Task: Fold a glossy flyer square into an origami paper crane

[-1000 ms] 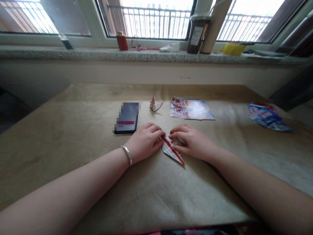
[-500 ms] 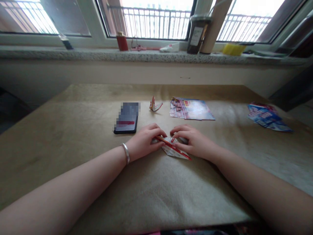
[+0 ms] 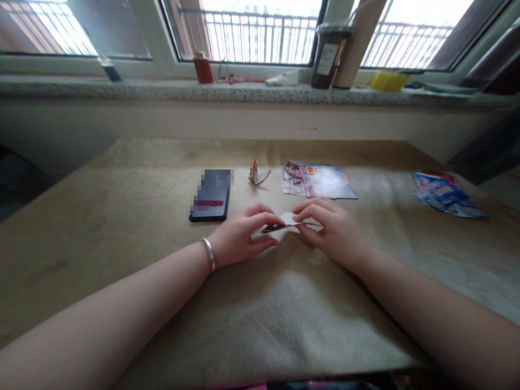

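A folded piece of white and red paper [image 3: 286,223] is held between both my hands, lifted slightly off the tan table cover [image 3: 260,303] and seen almost edge-on. My left hand [image 3: 244,235], with a silver bracelet on its wrist, pinches the paper's left end. My right hand [image 3: 335,230] pinches its right end with curled fingers. A small finished folded paper figure [image 3: 257,174] stands further back on the table.
A black phone [image 3: 211,196] lies just left of my hands. Colourful printed sheets [image 3: 319,181] lie behind my right hand, with more sheets [image 3: 444,194] at the far right. The window ledge [image 3: 244,93] holds a red cup [image 3: 203,69], a dark jar [image 3: 327,57] and a yellow object [image 3: 388,81].
The paper lay flat with its point toward me; both hands have lifted and turned it, so it now shows nearly edge-on, slightly further from me.
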Motion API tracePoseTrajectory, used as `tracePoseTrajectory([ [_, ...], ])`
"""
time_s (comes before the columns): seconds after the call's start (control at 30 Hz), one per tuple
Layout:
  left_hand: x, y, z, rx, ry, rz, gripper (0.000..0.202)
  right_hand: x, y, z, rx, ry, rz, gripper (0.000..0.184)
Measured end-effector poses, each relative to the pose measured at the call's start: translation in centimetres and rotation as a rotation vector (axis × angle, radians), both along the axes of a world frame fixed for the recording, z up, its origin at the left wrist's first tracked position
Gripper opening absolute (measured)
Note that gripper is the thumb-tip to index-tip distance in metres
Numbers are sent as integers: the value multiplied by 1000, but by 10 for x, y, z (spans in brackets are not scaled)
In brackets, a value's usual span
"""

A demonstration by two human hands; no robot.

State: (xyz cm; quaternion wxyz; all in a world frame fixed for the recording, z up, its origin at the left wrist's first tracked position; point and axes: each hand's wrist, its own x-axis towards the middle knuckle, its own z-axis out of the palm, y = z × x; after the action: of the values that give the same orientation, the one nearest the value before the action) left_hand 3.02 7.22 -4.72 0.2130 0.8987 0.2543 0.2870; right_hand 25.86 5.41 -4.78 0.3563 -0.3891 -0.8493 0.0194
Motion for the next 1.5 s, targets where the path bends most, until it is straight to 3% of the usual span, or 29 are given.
tracePoseTrajectory([
  [0.17, 1, 0, 0, 114, 83, -1, 20, 2, -1, 6, 114, -208, 61, 8],
  [0.37, 2, 2, -1, 218, 176, 52, 19, 1, 1, 4, 65, -350, 151, 15],
  [0.6, 0, 6, -3, 247, 264, 46, 24, 0, 5, 0, -154, -271, 231, 14],
  [0.9, 0, 5, 0, 294, 246, 47, 29, 0, 9, -9, -291, -140, 110, 13],
  [1.1, 3, -1, 6, 341, 355, -110, 26, 0, 12, -10, -266, -162, 91, 20],
  [1.33, 3, -3, 5, 386, 394, 42, 24, 4, 14, -5, -179, -234, -57, 16],
  [1.5, 2, 1, 3, 315, 369, 159, 21, 2, 8, -1, -145, -322, -30, 15],
])
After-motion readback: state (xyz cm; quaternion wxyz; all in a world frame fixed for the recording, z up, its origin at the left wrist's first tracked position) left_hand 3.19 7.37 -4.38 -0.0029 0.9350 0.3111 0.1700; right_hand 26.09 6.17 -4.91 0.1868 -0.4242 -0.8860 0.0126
